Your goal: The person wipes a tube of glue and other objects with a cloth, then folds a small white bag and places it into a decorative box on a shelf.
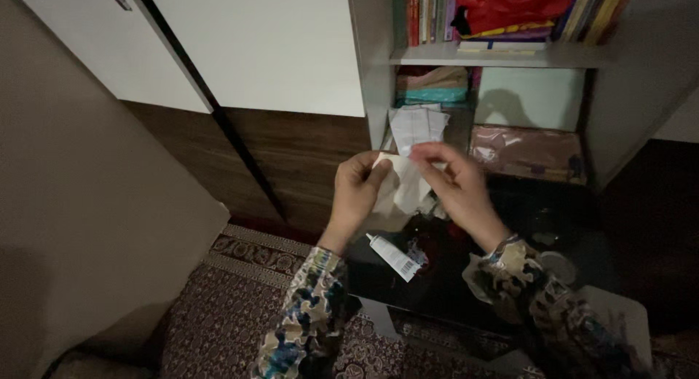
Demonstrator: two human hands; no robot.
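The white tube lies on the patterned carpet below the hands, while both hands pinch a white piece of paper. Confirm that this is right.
Not quite. The head view shows the white tube lying on the dark glossy table, not on the patterned carpet. The rest holds: the left hand and the right hand both pinch the white piece of paper above it.

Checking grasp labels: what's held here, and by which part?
Both hands hold one crumpled white paper. Left hand pinches its upper left edge; right hand pinches the upper right edge with its fingertips. The rest hangs below.
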